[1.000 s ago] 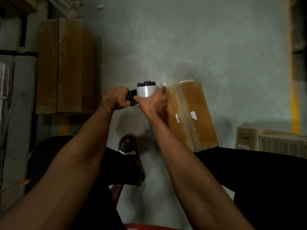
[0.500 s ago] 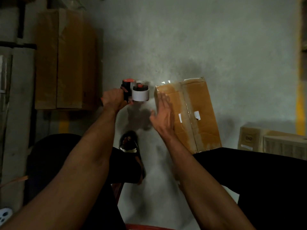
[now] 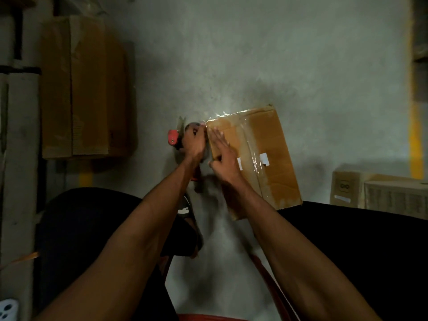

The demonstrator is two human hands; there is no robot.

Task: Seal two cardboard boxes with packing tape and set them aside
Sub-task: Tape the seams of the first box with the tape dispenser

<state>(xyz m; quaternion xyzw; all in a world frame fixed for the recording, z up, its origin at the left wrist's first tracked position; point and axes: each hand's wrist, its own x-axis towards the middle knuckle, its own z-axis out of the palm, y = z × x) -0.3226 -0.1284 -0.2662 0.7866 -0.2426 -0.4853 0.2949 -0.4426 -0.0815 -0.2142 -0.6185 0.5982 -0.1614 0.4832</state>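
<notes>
A brown cardboard box [image 3: 259, 156] is seen on the grey concrete floor [image 3: 266, 66], close in front of the seated person's dark-clad right leg. Clear shiny tape [image 3: 251, 144] is laid along the seam of its top and is wrinkled over the far left corner; two small white labels are seen on the top beside the tape. The right hand [image 3: 223, 156] is laid flat on the box's left edge, with the fingers held straight and together and pressed onto the cardboard. The left hand [image 3: 194, 141] is wrapped around a tape dispenser [image 3: 177, 136], held just beside the box's far left corner; the red part of the dispenser and its metal blade are seen to the left of the fingers, while the roll is mostly hidden. A large flat carton [image 3: 83, 86] is seen against the wall on the left, well apart from the box. Two paler boxes [image 3: 379, 189] are seen at the right edge. A sandalled foot is partly seen beneath the left forearm.
</notes>
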